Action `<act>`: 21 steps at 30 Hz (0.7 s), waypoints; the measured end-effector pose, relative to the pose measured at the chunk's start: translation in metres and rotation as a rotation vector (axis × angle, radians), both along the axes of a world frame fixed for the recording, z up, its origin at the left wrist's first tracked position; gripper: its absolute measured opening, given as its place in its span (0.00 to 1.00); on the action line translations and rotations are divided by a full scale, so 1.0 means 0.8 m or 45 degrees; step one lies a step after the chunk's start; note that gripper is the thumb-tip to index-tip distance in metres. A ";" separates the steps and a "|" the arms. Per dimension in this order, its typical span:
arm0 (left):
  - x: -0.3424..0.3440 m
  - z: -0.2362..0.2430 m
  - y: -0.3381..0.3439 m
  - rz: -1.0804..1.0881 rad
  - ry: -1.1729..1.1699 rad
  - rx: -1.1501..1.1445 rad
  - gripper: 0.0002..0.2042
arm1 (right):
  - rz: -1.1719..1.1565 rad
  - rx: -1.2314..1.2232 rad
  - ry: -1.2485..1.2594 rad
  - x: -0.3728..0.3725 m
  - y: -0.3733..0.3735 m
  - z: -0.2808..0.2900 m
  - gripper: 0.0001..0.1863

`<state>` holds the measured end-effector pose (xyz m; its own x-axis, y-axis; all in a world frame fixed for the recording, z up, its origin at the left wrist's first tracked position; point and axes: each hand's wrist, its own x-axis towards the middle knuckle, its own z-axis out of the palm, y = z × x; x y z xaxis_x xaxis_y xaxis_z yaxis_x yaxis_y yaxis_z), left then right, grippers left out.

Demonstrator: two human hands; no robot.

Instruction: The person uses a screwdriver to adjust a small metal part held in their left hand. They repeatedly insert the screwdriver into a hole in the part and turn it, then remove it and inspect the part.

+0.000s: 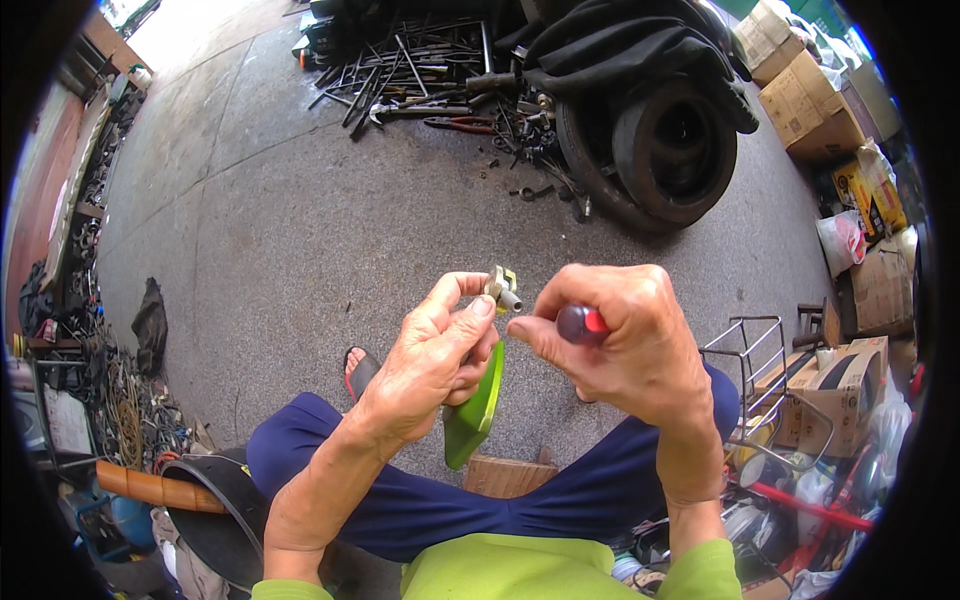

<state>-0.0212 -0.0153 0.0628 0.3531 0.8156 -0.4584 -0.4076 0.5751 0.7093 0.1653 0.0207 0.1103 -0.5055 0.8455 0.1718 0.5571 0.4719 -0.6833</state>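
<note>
My left hand [425,365] is closed, pinching a small metal fitting [505,290] with a short round tube end between thumb and forefinger. Below those fingers hangs a flat bright green piece [470,425] with a paler edge. Whether it joins the fitting is hidden by the hand. My right hand [630,345] wraps round a screwdriver with a dark and red handle [580,324]. Its shaft does not show clearly. The right thumb comes close to the fitting's tube end, with a small gap between the hands.
Loose hand tools [400,85] lie heaped on the floor ahead, beside black tyres [675,150]. Cardboard boxes [810,105] and a metal wire rack [750,365] stand to the right. A black bucket [215,500] is at lower left. A wooden block [507,477] shows between my knees.
</note>
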 end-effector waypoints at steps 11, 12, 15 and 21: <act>-0.002 -0.003 -0.001 -0.054 -0.048 0.019 0.14 | -0.297 0.155 -0.031 0.006 0.017 -0.015 0.09; -0.001 -0.004 -0.001 -0.055 -0.052 0.050 0.14 | -0.281 0.178 0.022 0.006 0.018 -0.016 0.09; 0.004 -0.003 0.000 -0.037 0.026 0.128 0.16 | -0.216 0.160 0.137 0.005 0.017 -0.017 0.09; 0.002 -0.008 -0.001 0.071 0.062 0.108 0.16 | 0.260 -0.412 0.117 0.015 0.012 0.020 0.08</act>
